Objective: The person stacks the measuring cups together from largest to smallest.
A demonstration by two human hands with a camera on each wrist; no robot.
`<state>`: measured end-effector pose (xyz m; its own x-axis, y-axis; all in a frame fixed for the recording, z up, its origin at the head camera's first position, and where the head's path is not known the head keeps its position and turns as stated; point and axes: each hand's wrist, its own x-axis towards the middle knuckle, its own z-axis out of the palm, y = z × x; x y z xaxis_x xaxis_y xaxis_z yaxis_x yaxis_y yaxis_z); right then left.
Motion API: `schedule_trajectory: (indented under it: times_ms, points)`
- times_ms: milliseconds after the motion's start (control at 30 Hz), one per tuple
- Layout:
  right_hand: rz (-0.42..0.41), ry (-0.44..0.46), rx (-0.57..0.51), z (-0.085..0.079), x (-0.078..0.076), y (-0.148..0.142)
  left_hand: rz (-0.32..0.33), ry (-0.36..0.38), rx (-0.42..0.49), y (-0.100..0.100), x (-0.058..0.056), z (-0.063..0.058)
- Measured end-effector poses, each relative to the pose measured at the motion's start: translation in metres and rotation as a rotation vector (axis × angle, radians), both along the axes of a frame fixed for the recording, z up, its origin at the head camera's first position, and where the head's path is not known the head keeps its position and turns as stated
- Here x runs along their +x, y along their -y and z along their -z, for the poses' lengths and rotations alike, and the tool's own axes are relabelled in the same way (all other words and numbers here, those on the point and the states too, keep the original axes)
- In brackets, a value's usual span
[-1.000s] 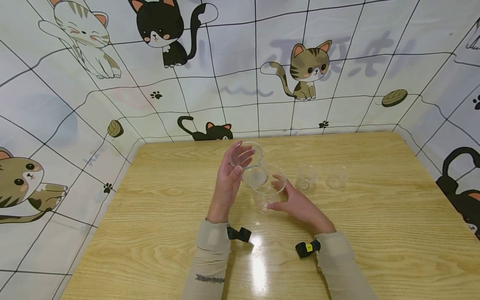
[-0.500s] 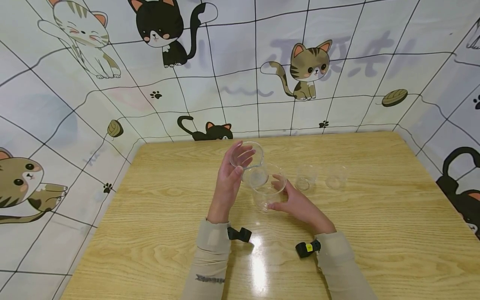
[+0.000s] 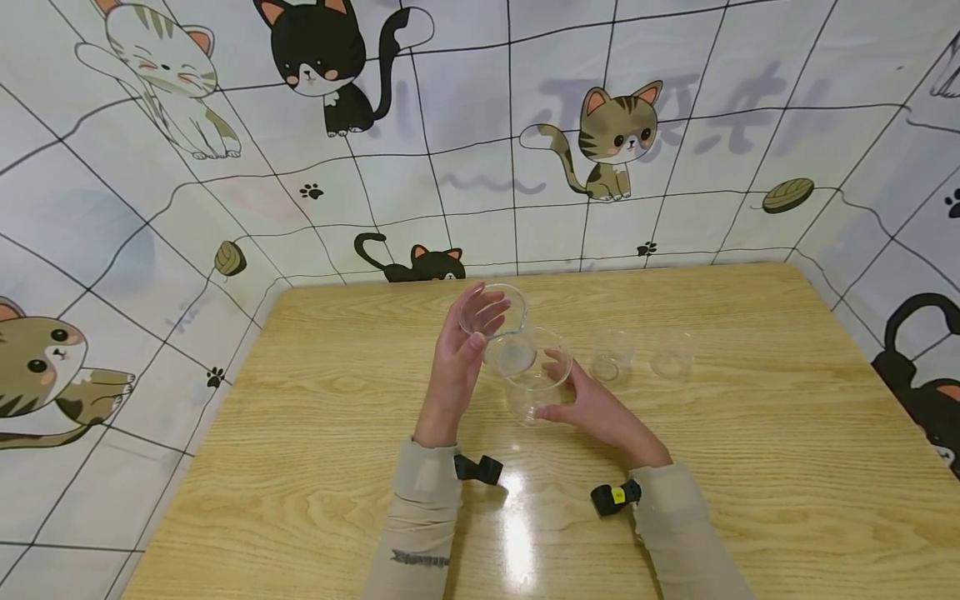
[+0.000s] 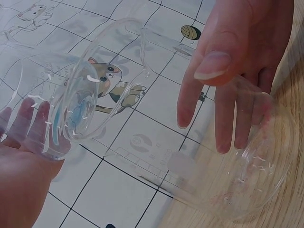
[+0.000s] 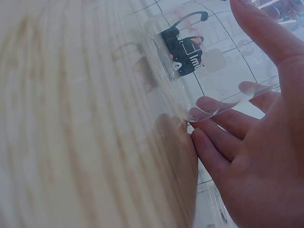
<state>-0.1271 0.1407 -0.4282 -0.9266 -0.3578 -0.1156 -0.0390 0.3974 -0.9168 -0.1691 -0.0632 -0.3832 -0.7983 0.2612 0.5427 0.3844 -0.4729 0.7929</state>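
In the head view my left hand (image 3: pixel 457 354) holds a clear glass beaker (image 3: pixel 492 335) off the table, fingers on its far side and thumb on the near side. Its mouth leans left. The base of this beaker overlaps the mouth of a larger clear beaker (image 3: pixel 534 407), also in the left wrist view. My right hand (image 3: pixel 600 412) grips that larger beaker around its right side, thumb in front. In the right wrist view the fingers of the right hand (image 5: pixel 256 137) wrap the wall of the larger beaker (image 5: pixel 213 61), which carries white measuring marks.
Two small clear beakers (image 3: pixel 611 367) stand side by side on the wooden table (image 3: pixel 322 467), right of my hands. A cloth wall (image 3: pixel 480 183) printed with cats and grid lines rises behind the table edge and at both sides.
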Motion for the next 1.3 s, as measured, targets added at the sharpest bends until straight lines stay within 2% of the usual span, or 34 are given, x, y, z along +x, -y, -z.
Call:
schedule_trajectory:
  times_ms: [867,1300]
  points:
    - [0.0,0.009,0.008,-0.0008,0.0,-0.0001,-0.005,0.006,-0.005,0.0008,-0.0008,0.0]
    - [-0.001,0.003,0.023,-0.0028,0.0003,0.0007,0.006,-0.008,0.031,-0.0007,-0.0011,0.0005]
